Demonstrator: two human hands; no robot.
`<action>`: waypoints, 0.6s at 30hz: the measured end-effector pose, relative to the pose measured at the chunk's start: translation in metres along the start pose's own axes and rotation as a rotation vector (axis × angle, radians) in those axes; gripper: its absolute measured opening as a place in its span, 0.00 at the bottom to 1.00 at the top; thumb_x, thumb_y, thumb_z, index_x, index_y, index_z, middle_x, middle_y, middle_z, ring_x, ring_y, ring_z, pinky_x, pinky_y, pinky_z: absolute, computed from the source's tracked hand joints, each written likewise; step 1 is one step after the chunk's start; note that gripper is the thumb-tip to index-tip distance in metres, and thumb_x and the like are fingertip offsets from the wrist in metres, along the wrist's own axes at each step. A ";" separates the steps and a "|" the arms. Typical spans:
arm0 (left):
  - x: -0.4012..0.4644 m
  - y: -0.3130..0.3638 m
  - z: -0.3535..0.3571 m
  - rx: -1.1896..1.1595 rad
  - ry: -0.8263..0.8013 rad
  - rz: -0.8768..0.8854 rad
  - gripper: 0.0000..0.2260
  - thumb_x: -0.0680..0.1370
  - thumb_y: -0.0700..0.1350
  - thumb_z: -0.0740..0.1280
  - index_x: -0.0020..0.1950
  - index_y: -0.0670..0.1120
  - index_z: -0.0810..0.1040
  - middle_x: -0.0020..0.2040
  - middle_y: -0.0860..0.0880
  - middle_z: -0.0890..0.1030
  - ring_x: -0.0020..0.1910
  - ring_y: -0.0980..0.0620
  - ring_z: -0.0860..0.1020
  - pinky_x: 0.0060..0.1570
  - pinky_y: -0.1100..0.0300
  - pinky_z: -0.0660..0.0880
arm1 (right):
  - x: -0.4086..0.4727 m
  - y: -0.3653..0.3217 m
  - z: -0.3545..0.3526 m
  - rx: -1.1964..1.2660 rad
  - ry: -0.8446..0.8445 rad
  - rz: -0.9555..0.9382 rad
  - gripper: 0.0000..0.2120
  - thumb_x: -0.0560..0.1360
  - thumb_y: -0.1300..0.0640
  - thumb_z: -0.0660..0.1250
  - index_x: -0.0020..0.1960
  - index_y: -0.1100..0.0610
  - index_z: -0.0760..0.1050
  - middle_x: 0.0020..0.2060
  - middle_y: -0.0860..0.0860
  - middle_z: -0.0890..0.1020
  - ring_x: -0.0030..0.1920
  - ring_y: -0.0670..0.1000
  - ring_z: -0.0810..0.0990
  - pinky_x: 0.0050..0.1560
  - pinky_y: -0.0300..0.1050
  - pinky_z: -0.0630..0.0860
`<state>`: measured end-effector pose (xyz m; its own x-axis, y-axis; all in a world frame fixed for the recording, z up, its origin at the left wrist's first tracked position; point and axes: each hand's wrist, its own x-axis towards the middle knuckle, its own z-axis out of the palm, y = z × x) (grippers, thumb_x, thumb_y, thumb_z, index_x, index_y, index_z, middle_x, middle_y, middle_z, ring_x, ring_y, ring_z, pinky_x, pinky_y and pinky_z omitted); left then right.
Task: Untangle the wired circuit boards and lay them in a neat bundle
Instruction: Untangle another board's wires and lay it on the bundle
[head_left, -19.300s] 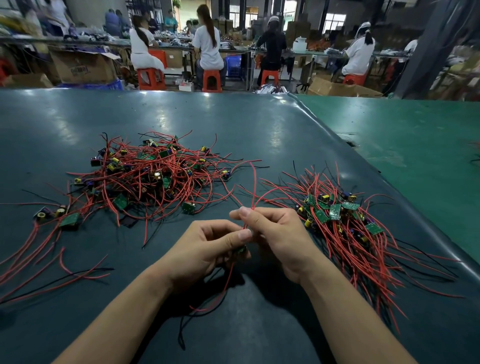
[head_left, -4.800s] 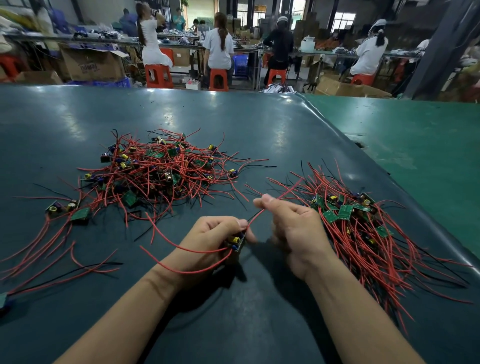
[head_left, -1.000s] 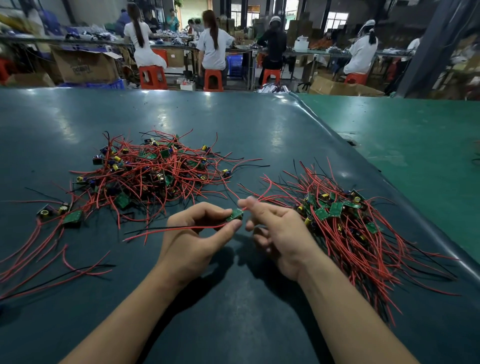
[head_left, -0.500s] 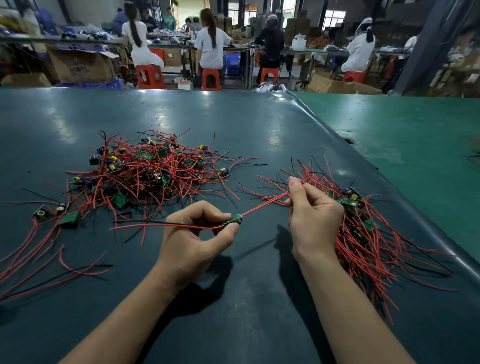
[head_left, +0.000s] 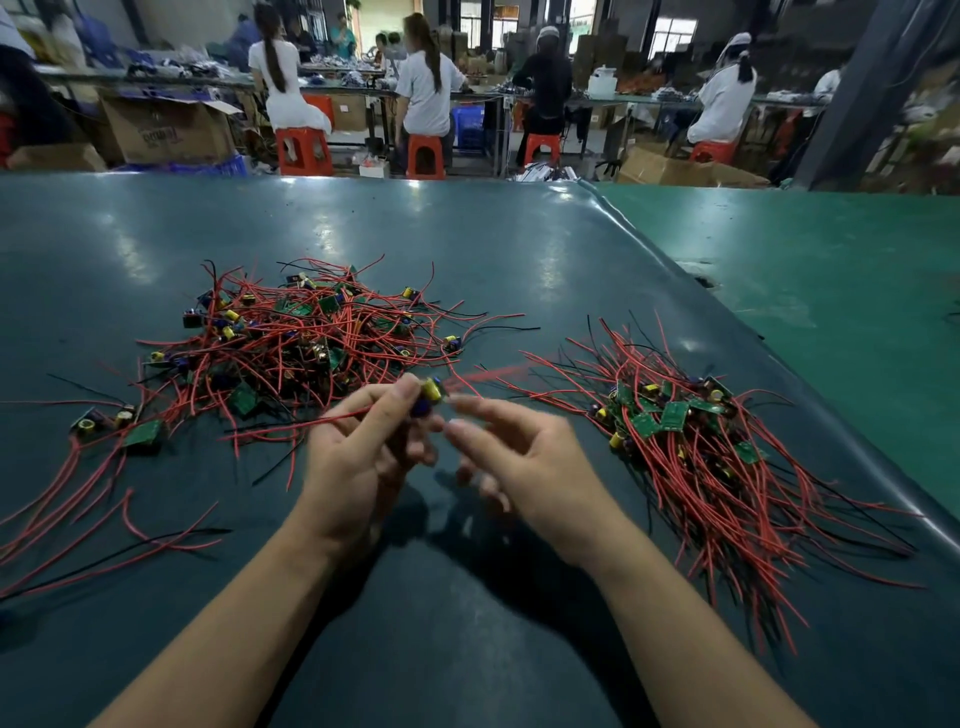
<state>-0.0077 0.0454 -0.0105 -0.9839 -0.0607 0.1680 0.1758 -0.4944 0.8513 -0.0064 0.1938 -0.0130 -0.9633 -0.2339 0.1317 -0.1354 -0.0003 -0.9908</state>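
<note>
Head view: the left hand (head_left: 358, 462) pinches one small circuit board (head_left: 428, 396) between thumb and fingertips, lifted above the dark mat (head_left: 467, 649); its red wires (head_left: 311, 423) trail left toward the tangled pile (head_left: 306, 338). The right hand (head_left: 530, 457), blurred, is just right of the board with fingers loosely spread, apparently holding nothing. The neat bundle (head_left: 691, 447) lies further right. The board looks light and rigid, its leads limp and prone to snagging; it is probably best held by its edges.

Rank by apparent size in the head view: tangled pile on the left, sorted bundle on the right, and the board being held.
1. tangled pile and sorted bundle: similar spread, and the bundle lies nearer the camera, so no ranking between them.
2. held board, pinched in the left hand: clearly smallest.
</note>
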 end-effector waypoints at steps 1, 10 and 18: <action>0.000 0.001 0.000 0.031 -0.019 -0.046 0.09 0.72 0.47 0.67 0.38 0.41 0.78 0.26 0.47 0.73 0.21 0.54 0.69 0.23 0.65 0.68 | -0.002 0.003 0.003 0.009 -0.083 0.000 0.18 0.71 0.49 0.72 0.61 0.46 0.77 0.29 0.51 0.80 0.23 0.42 0.71 0.24 0.34 0.68; 0.000 -0.001 0.005 0.163 0.008 -0.144 0.17 0.68 0.57 0.69 0.29 0.44 0.79 0.22 0.47 0.67 0.18 0.53 0.62 0.23 0.64 0.62 | -0.003 0.000 0.001 -0.157 0.247 -0.254 0.14 0.75 0.46 0.70 0.32 0.48 0.79 0.22 0.47 0.76 0.21 0.44 0.70 0.26 0.37 0.67; 0.005 -0.008 -0.017 0.906 0.226 0.337 0.14 0.78 0.51 0.69 0.34 0.47 0.78 0.28 0.50 0.76 0.28 0.55 0.72 0.31 0.62 0.68 | 0.006 -0.006 -0.021 0.575 0.896 0.088 0.20 0.79 0.41 0.62 0.45 0.58 0.77 0.35 0.53 0.85 0.17 0.46 0.69 0.18 0.34 0.64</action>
<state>-0.0145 0.0343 -0.0245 -0.8444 -0.2870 0.4523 0.3118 0.4232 0.8507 -0.0162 0.2129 -0.0051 -0.8150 0.5445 -0.1982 -0.1526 -0.5316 -0.8332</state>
